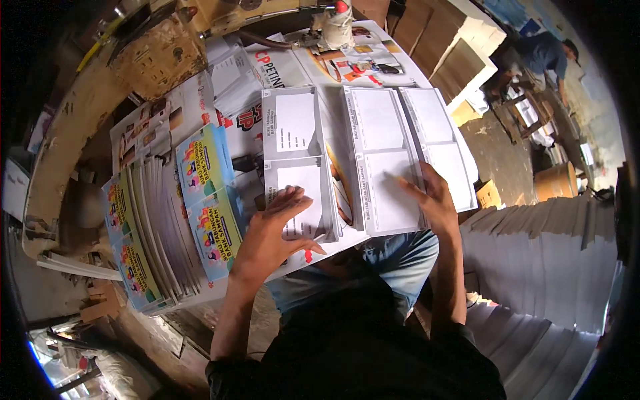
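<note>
Across the posters (373,70), booklets (210,200) left of the left hand (265,232); paper stacks (533,267) right of the right hand (437,203), machine (333,28) well beyond both. Under spread, ungripping left fingers (288,200), left sheets (293,120); under right thumb (415,191), middle sheets (377,120), with right sheets (450,167) just beside bent fingers; right grip impossible to tell.

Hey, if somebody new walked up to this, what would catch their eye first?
Probably the bright blue-and-yellow covers, left of the hands. Next come the pale printed sheets in three stacks near the centre, with the left hand at the left stack and the right hand at the middle one. Big piles of paper fill the lower right.
</note>
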Demonstrator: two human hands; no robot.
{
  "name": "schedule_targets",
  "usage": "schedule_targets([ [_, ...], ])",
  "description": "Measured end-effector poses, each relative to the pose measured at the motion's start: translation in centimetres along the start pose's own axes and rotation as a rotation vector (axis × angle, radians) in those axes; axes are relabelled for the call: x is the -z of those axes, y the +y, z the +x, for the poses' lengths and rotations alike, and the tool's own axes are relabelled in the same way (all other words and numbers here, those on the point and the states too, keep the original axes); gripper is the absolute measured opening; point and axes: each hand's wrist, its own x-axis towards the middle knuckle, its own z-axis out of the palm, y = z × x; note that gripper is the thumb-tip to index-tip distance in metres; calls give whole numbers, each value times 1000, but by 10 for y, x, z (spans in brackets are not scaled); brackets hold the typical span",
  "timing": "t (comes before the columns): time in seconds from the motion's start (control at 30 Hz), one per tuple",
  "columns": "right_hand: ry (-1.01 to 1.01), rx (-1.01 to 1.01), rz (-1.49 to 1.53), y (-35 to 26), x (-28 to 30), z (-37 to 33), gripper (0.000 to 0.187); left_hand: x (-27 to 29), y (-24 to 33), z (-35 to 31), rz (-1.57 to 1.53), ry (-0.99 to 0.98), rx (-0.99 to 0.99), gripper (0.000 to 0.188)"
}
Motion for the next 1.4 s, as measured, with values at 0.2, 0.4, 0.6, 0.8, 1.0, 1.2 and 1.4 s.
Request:
schedule_targets([
  [0.2,-19,-3,102,1,-1,-6,67,-2,-1,-5,74,76,-79,54],
  [0.4,55,36,256,-21,-25,-27,63,-13,22,-34,-631,558,235,12],
  [0.6,-130,107,132,-51,-97,-37,61,-10,17,-37,-707,807,174,20],
  [0.8,19,236,127,-69,-63,-28,56,-2,6,-44,-1095,912,131,32],
  [1.0,90,308,85,-94,-51,-34,52,-8,5,-46,-1140,935,186,30],
  [1.2,91,419,56,-106,-64,-49,54,-22,20,-49,-787,908,257,26],
  [1.4,-90,202,40,-63,-119,-55,57,-38,30,-55,-605,606,309,21],
])
